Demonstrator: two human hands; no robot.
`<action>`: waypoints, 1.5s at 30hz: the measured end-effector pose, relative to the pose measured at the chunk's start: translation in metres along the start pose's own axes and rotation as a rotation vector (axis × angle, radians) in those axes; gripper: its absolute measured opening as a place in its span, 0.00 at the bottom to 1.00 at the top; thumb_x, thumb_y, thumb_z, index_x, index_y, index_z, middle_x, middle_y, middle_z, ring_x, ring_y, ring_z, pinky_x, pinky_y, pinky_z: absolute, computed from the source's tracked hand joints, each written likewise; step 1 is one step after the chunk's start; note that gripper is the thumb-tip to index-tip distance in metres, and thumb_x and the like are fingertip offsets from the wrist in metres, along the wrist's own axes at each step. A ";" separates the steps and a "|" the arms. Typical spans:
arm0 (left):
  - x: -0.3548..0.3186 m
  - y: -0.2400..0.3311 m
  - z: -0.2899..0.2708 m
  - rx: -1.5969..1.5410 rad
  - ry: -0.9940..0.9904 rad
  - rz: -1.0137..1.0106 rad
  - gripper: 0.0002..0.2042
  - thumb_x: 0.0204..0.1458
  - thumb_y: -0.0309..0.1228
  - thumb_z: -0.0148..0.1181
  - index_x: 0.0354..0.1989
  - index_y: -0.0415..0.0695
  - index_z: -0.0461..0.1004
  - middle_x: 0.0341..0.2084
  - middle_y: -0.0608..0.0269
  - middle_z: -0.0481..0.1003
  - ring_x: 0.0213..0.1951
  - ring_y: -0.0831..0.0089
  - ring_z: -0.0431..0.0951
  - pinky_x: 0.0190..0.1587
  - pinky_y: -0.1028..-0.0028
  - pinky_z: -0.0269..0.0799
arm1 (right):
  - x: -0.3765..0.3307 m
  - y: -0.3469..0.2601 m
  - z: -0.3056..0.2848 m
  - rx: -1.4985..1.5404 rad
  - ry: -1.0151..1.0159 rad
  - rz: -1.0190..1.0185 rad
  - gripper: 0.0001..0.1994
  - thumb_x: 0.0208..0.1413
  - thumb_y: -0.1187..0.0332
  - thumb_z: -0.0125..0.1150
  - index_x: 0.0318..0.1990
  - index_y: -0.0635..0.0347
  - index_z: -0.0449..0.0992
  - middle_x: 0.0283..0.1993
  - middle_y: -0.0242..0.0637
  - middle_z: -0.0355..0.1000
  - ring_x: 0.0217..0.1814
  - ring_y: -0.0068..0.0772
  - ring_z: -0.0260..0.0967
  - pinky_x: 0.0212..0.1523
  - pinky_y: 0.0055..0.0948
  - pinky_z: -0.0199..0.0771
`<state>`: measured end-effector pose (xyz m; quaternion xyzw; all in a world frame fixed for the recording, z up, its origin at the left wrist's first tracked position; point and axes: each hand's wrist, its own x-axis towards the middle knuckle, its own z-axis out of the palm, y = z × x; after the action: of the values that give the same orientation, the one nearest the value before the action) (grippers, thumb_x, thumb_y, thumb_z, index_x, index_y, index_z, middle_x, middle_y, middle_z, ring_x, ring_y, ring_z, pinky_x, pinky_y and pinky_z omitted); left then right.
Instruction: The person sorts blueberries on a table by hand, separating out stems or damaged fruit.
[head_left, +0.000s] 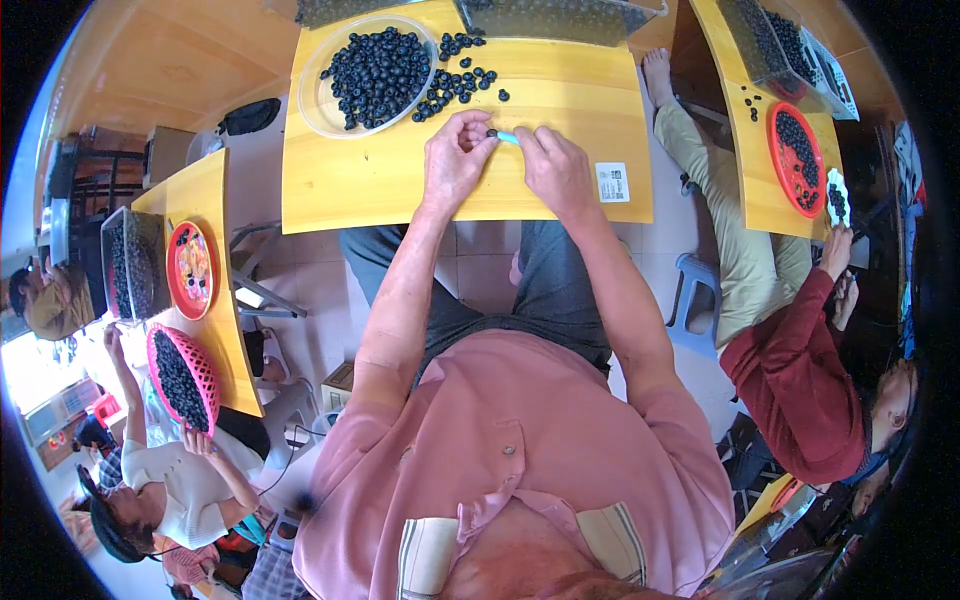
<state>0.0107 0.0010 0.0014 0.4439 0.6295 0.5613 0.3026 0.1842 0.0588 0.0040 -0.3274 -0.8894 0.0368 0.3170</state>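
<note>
Above the yellow table (400, 200), my left hand (458, 162) pinches a small dark round piece (491, 133) between thumb and fingertips. My right hand (557, 172) grips a thin light-blue tool (508, 137), whose tip meets the piece. The tool's other end is hidden in my fingers. Beyond my left hand stands a clear round tray (304, 100) heaped with black, berry-like round pieces (380, 75). More loose black pieces (455, 85) lie scattered to the tray's right. Their exact kind is too small to tell.
A white label (612, 182) is stuck near the table's right front corner. Clear bins (560, 20) stand along the far edge. People work at tables on both sides, with a pink basket (205, 370) and a red tray (774, 135). A blue stool (692, 305) stands at right.
</note>
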 end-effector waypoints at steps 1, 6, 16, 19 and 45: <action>0.000 0.001 0.000 -0.001 -0.001 0.000 0.17 0.52 0.18 0.72 0.51 0.37 0.79 0.34 0.67 0.80 0.35 0.83 0.78 0.42 0.79 0.80 | 0.000 0.001 0.000 -0.001 0.000 0.001 0.13 0.52 0.76 0.63 0.46 0.59 0.81 0.34 0.37 0.72 0.37 0.38 0.77 0.37 0.39 0.82; 0.000 -0.003 -0.001 -0.055 -0.011 -0.030 0.16 0.54 0.18 0.71 0.50 0.36 0.77 0.35 0.66 0.80 0.36 0.83 0.79 0.42 0.80 0.79 | 0.000 0.000 -0.001 -0.006 -0.021 0.018 0.12 0.52 0.76 0.63 0.45 0.59 0.81 0.34 0.38 0.72 0.37 0.39 0.78 0.37 0.39 0.82; 0.000 -0.009 -0.006 -0.141 0.012 -0.067 0.15 0.55 0.19 0.73 0.50 0.35 0.79 0.37 0.66 0.79 0.36 0.85 0.77 0.41 0.82 0.76 | 0.004 0.003 0.000 -0.091 -0.040 0.090 0.11 0.52 0.75 0.63 0.44 0.57 0.81 0.34 0.38 0.72 0.38 0.40 0.78 0.36 0.40 0.82; 0.001 -0.007 -0.007 -0.164 0.037 -0.019 0.13 0.55 0.20 0.73 0.48 0.34 0.82 0.38 0.65 0.78 0.35 0.84 0.77 0.41 0.81 0.75 | 0.004 0.002 0.001 -0.075 -0.015 0.073 0.12 0.52 0.75 0.63 0.44 0.57 0.80 0.34 0.38 0.72 0.38 0.40 0.78 0.37 0.40 0.82; 0.084 0.036 -0.016 0.641 -0.336 0.611 0.16 0.51 0.16 0.59 0.48 0.40 0.82 0.45 0.51 0.81 0.52 0.51 0.81 0.55 0.57 0.78 | 0.005 0.001 -0.005 -0.036 0.041 0.045 0.09 0.54 0.75 0.60 0.42 0.59 0.80 0.33 0.39 0.72 0.36 0.42 0.78 0.37 0.41 0.81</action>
<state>-0.0313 0.0688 0.0497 0.7646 0.5539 0.3223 0.0687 0.1847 0.0620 0.0099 -0.3536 -0.8756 0.0211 0.3284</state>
